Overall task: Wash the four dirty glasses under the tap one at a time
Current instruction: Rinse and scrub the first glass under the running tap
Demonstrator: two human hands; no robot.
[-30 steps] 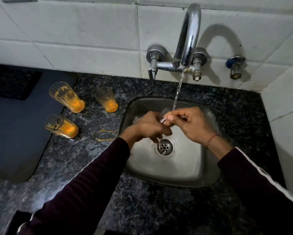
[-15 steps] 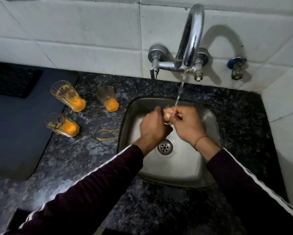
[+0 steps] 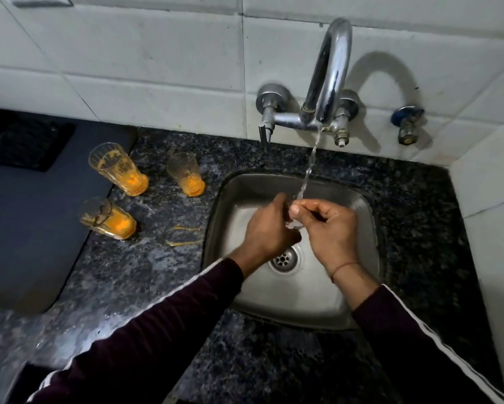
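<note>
Both hands (image 3: 300, 225) grip one glass (image 3: 295, 222) under the tap (image 3: 329, 80); three glasses (image 3: 119, 173) wait.

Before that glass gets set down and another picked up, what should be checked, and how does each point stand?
1. Water running: ok, a stream falls from the tap onto the hands.
2. Hold on the glass: ok, the left hand and right hand both grip it over the sink.
3. Glass rinsed clean: cannot tell, the hands hide most of it.
4. Dirty glasses waiting: ok, three stand on the counter, all with orange residue; nearest the sink is one standing upright.
5. Counter clean: not ok, orange rings mark it beside the sink.
</note>
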